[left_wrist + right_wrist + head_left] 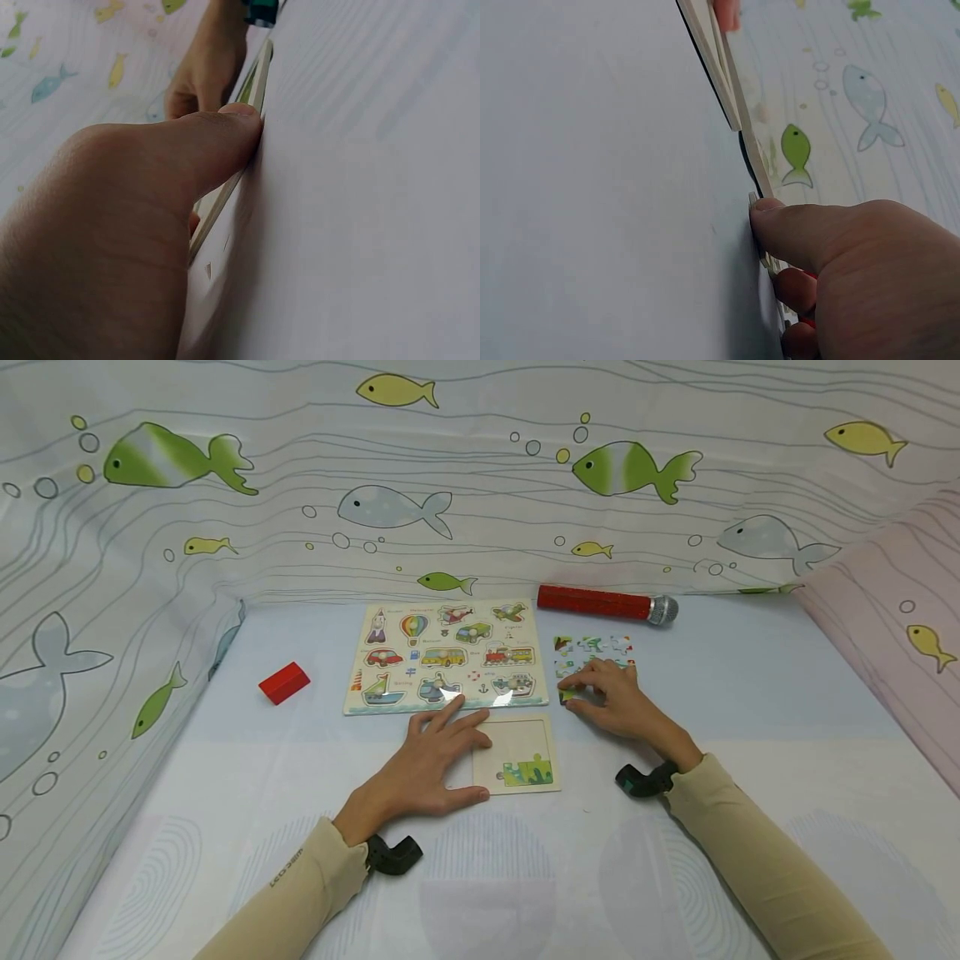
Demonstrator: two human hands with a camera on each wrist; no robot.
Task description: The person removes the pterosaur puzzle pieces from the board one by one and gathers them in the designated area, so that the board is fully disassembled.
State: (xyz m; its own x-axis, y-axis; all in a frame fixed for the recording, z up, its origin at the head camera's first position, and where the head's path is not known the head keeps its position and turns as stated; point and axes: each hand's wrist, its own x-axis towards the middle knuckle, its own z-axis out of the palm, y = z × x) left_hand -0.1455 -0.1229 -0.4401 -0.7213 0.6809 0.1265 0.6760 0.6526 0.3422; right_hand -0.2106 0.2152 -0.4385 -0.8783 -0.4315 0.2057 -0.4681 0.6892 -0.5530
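Observation:
My left hand (423,764) spreads over the left side of a small wooden puzzle board (517,735); its thumb (236,124) touches the board's edge. Joined green puzzle pieces (528,770) lie in the board's lower right corner. Up and to the right, my right hand (618,700) pinches a green puzzle piece (567,696) between thumb and fingers, at the low left of a group of loose puzzle pieces (592,645). The right thumb (772,214) presses on a piece's thin edge in the right wrist view. Part of the group is hidden under that hand.
Behind the small board lies a larger vehicle peg puzzle (446,652), close against its top edge. A red microphone (600,602) with a silver head lies at the back. A red block (284,683) is at the left. Fish-printed cloth walls (480,460) surround the table.

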